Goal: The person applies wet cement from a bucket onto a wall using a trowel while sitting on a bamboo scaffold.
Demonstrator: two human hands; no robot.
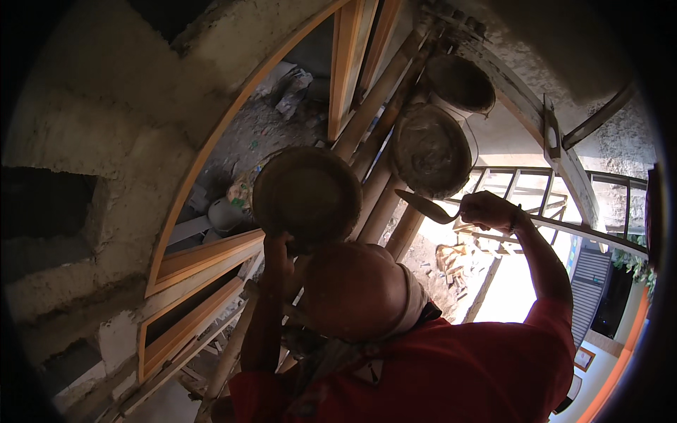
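Note:
Neither my left hand nor my right hand shows in the head view. Just below the middle, seen from above, is another person with a bare head and a red shirt. That person's left hand grips the near rim of a round, dark, mortar-stained pan. Their raised right hand, with a dark band at the wrist, holds a trowel by its handle. Its pointed blade is beside a bucket of wet mortar, whose surface looks stirred. Beyond it stands another round bucket, its inside dark.
Wooden poles run under the buckets. At left, a rough masonry wall surrounds an arched wooden frame, with rubble visible through it. A ladder-like frame crosses the right side above bright ground far below.

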